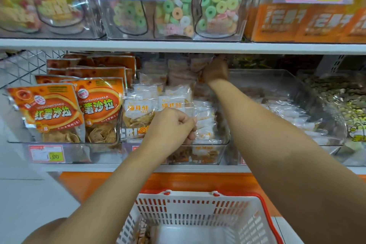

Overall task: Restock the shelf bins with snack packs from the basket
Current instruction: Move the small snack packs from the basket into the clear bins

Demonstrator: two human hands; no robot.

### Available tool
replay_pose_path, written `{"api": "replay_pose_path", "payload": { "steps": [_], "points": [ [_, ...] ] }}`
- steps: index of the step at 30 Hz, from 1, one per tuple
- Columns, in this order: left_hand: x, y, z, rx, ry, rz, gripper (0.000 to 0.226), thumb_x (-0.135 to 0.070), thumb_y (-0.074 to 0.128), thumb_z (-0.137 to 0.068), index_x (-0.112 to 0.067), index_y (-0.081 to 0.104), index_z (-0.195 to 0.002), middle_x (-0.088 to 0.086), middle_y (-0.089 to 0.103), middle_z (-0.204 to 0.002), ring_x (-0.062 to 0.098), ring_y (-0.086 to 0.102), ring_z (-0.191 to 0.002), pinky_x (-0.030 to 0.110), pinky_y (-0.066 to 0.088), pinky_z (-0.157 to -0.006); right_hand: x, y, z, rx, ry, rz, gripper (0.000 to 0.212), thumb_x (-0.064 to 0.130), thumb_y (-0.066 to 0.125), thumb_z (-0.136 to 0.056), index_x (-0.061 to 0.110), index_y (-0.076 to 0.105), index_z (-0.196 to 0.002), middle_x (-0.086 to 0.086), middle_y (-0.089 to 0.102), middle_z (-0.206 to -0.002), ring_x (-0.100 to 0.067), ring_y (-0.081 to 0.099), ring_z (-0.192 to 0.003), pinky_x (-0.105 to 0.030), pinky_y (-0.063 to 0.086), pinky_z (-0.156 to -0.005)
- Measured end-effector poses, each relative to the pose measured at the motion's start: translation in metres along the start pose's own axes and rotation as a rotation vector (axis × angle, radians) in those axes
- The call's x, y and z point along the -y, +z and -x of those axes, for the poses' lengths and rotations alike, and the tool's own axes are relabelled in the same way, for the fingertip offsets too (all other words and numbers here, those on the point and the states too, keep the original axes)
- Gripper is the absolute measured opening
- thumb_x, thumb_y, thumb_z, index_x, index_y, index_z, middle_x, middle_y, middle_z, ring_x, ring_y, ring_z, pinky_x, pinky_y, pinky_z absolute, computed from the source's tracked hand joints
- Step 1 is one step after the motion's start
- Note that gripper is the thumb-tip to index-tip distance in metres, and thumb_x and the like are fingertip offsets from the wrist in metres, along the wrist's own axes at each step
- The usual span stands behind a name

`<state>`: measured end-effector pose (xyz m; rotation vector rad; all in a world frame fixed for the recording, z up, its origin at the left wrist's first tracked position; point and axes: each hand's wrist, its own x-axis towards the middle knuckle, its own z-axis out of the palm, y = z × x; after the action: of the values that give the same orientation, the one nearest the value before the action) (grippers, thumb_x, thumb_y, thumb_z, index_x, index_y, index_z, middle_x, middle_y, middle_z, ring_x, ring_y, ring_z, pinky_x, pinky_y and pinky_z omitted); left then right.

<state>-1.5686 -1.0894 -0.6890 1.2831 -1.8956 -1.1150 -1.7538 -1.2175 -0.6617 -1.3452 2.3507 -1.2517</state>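
A clear shelf bin (223, 140) in the middle of the lower shelf holds several white-and-orange snack packs (138, 109). My left hand (172, 125) is at the bin's front, fingers curled round the front packs. My right hand (214, 70) reaches deep to the back of the same bin and grips the top of a rear snack pack (198, 65); its fingers are partly hidden under the shelf above. A white basket with a red rim (198, 210) stands below, and a snack pack (142, 233) shows at its left inside corner.
Orange sweet-potato chip bags (51, 111) fill the bin to the left. Another clear bin (297, 93) with clear-wrapped packs sits to the right. The upper shelf (178, 45) carries ring-candy bags (219, 6) and price tags. An orange counter edge (99, 182) lies behind the basket.
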Motion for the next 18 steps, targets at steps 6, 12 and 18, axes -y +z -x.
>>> {"api": "replay_pose_path", "payload": {
  "steps": [6, 12, 18],
  "points": [
    [-0.002, -0.001, 0.001, 0.003, 0.007, -0.006, 0.031, -0.026, 0.059, -0.094, -0.011, 0.070, -0.070, -0.001, 0.070, -0.060, 0.008, 0.066, -0.052, 0.017, 0.050, -0.052, 0.000, 0.013, 0.002, -0.035, 0.012, 0.129, 0.064, 0.010, 0.051, -0.095, -0.002, 0.015, -0.146, -0.018, 0.049, -0.135, -0.030, 0.051, -0.121, -0.032, 0.044, -0.089],
    [0.001, -0.005, 0.005, -0.002, 0.024, -0.022, 0.033, -0.024, 0.059, -0.094, -0.009, 0.070, -0.067, 0.001, 0.070, -0.059, 0.008, 0.065, -0.050, 0.019, 0.052, -0.052, 0.002, 0.018, -0.006, -0.014, -0.041, 0.128, 0.057, 0.006, 0.047, -0.094, -0.001, 0.020, -0.143, -0.021, 0.046, -0.137, -0.033, 0.050, -0.122, -0.037, 0.044, -0.096],
    [0.000, -0.006, 0.004, 0.001, 0.000, -0.024, 0.032, -0.025, 0.059, -0.094, -0.006, 0.071, -0.071, 0.002, 0.071, -0.061, 0.011, 0.067, -0.052, 0.018, 0.048, -0.047, -0.002, 0.021, -0.003, -0.050, -0.074, 0.143, 0.044, 0.004, 0.039, -0.097, -0.001, 0.035, -0.141, -0.023, 0.039, -0.143, -0.036, 0.045, -0.127, -0.044, 0.041, -0.101]
  ]
}}
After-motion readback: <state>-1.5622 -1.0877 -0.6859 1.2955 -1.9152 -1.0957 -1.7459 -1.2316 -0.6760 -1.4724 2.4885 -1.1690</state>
